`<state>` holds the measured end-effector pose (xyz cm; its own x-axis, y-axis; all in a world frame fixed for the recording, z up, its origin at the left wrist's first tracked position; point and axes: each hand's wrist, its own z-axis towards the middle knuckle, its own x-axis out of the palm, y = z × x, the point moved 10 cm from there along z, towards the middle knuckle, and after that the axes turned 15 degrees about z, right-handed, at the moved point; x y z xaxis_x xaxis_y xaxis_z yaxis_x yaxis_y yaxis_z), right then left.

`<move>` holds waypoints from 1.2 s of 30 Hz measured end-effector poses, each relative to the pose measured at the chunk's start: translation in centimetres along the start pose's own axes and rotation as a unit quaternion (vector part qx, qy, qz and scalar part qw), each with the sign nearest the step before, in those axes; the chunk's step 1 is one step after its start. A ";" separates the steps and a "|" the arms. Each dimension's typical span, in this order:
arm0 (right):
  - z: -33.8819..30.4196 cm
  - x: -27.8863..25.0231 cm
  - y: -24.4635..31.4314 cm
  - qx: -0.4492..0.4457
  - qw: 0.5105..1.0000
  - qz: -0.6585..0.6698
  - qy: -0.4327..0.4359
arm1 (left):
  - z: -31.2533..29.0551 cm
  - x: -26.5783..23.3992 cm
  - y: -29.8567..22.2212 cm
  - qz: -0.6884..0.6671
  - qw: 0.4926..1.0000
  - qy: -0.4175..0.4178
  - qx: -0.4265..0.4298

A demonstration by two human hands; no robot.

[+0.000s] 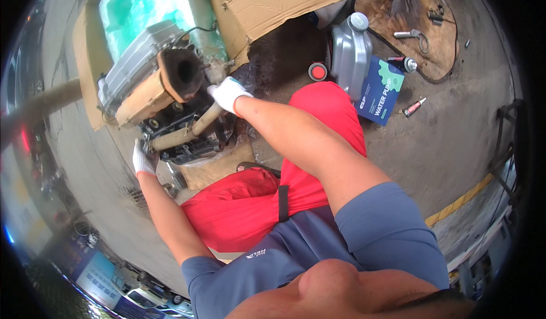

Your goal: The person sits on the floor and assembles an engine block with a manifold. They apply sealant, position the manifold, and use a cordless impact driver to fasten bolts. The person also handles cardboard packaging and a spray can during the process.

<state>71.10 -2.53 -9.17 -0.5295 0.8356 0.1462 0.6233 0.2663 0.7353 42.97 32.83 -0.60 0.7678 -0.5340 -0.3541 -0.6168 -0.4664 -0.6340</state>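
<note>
Tan pipe: the bent pipe (193, 130) runs along the near side of the engine (165, 88), between two white-gloved hands.
Left grip: the left hand (146, 157) is at the pipe's lower end; its fingertips are partly hidden, so I cannot tell whether they are clamped.
Right grip: the right hand (228, 95) is at the upper end, fingers bent; whether they close on the pipe cannot be told.
Slip risk: loose glove fabric could slide or snag on the metal if the pull is uneven.
Pinch risk: fingers between pipe and engine could be caught if the pipe shifts suddenly.
Footing risk: the cardboard sheet (224, 168) under the engine's near edge could skid under a hard sideways push, rocking the engine.
</note>
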 end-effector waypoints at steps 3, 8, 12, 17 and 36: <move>2.3 1.9 0.5 -0.068 0.998 0.010 0.001 | -0.3 -2.5 -1.3 0.050 0.999 -0.009 0.018; 2.0 -0.1 2.3 -0.062 0.989 0.130 -0.015 | -2.5 0.4 -2.7 0.036 0.998 -0.024 0.051; 1.4 -0.2 4.0 -0.118 0.981 0.153 -0.001 | -1.6 -0.2 -1.4 -0.048 0.996 -0.043 0.066; 2.6 0.2 4.1 -0.116 0.981 0.155 0.005 | 0.1 -0.2 -0.3 -0.038 0.998 -0.024 0.050; 3.8 0.9 2.7 0.006 0.992 0.126 0.007 | -1.7 1.0 -1.4 -0.068 0.983 -0.090 0.142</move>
<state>74.45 0.79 -9.54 -0.3637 0.8695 0.3342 0.7439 0.0552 0.6660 44.32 31.74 1.03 0.8737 -0.3355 -0.3524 -0.4527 -0.2948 -0.8415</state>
